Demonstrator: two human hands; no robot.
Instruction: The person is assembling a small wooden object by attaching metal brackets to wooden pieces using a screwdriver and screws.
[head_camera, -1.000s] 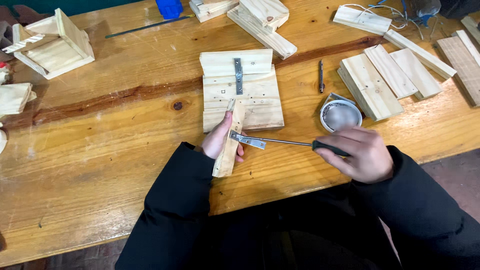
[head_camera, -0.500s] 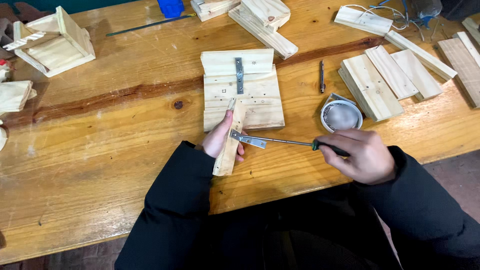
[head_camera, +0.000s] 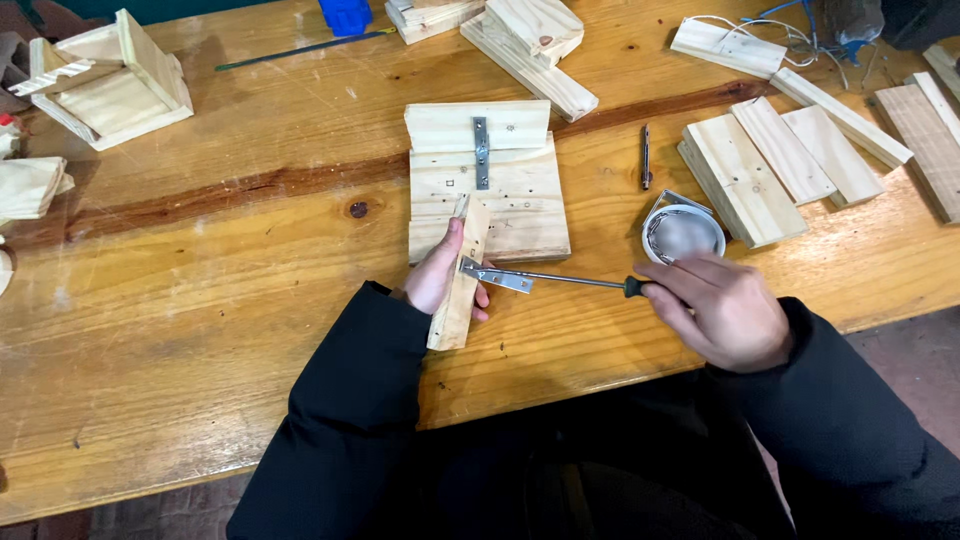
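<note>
Nothing shifted, left hand (head_camera: 440, 275) steadying wood strip (head_camera: 458, 290), right hand (head_camera: 725, 310) driving screwdriver (head_camera: 560, 279) (hinge)

A wide, varnished wooden workbench (head_camera: 200, 330) with a dark grain streak and a knot fills the scene, a strip of reddish floor (head_camera: 905, 345) showing at near right

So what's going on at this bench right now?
A person in dark sleeves works at a wooden table. The left hand steadies a narrow wood strip on edge, with a metal hinge against it. The right hand holds a screwdriver, tip at the hinge. A hinged board assembly lies just behind.
</note>
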